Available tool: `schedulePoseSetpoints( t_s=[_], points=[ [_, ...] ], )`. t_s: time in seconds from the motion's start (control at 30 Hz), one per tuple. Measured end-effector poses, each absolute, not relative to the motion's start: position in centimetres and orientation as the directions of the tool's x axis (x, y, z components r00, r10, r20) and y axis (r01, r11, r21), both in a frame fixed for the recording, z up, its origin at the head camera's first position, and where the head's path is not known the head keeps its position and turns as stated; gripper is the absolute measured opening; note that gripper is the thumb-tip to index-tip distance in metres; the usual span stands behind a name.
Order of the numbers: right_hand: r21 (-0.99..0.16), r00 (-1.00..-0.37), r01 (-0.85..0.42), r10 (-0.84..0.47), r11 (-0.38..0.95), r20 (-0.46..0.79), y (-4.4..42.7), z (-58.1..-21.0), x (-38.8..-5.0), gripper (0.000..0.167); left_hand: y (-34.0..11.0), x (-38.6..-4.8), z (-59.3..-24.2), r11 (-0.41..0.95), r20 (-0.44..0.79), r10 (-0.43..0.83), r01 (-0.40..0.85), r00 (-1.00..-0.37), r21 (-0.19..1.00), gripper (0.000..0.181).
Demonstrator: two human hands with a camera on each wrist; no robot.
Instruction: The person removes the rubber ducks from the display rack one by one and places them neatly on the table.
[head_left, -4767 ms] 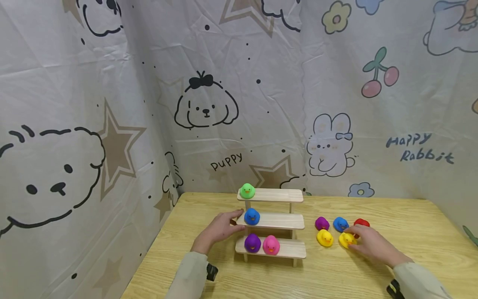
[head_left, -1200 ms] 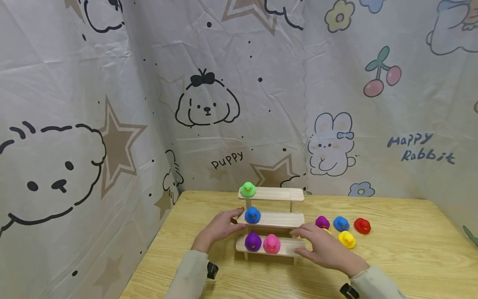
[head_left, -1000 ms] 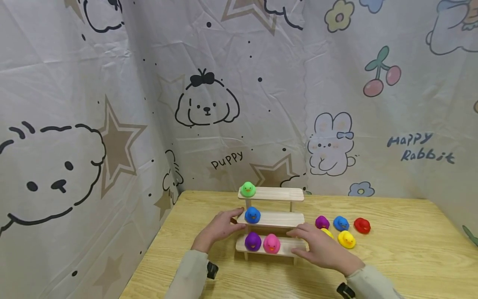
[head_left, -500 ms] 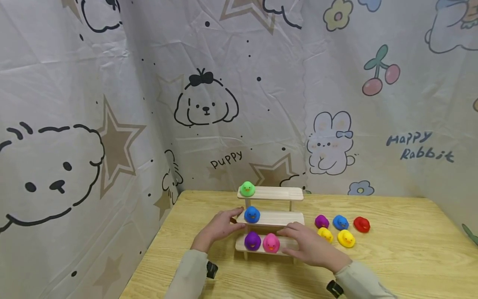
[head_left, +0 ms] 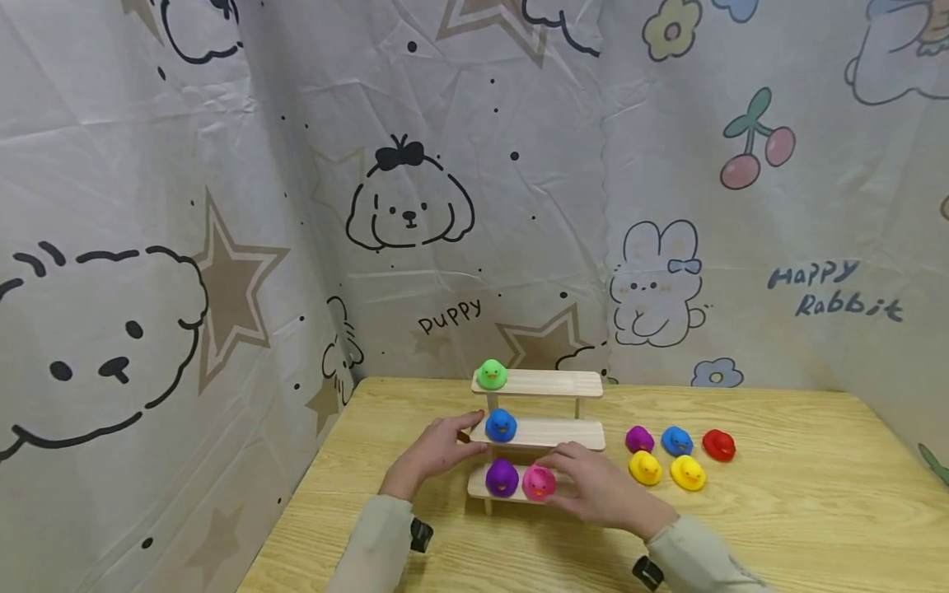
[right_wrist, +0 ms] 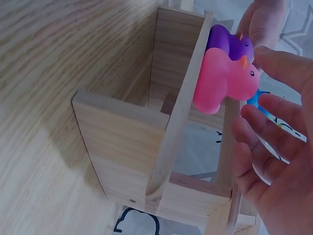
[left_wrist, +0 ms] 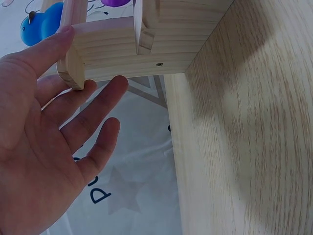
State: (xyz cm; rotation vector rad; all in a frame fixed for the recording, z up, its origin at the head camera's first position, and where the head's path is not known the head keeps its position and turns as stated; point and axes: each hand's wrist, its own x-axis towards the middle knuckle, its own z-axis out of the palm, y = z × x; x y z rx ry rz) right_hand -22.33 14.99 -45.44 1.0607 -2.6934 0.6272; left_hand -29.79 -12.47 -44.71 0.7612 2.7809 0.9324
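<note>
Left hand [head_left: 433,453]: partly open, pinching left end of middle shelf [head_left: 567,433] between thumb and fingers; outer fingers spread. By left wrist view only: screw head [left_wrist: 159,64] beneath wooden rack [left_wrist: 181,34]. On rack, left end, top to bottom: green duck [head_left: 492,375], blue duck [head_left: 501,426], purple duck [head_left: 502,479]. Beside purple: pink duck [head_left: 537,487], in profile by right wrist view only. Right hand [head_left: 604,486]: half open, fingers loosely curved around pink duck; contact uncertain. Right, on bench [head_left: 801,494], by head view only: loose purple duck [head_left: 640,440], loose blue duck [head_left: 678,441], red duck [head_left: 719,445]; nearer, two yellow ducks [head_left: 688,473].
</note>
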Motion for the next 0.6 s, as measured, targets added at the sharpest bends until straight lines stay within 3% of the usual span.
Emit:
schedulePoseSetpoints(
  t_s=[0.6],
  points=[
    [-0.286, -0.696, -0.716, -0.619, 0.637, 0.364, 14.07, -46.48, -22.81, 0.040, -12.38, -29.68, -44.51, 0.679, 0.044, 0.496, 0.418, -0.867, 0.604, 0.059]
  ],
)
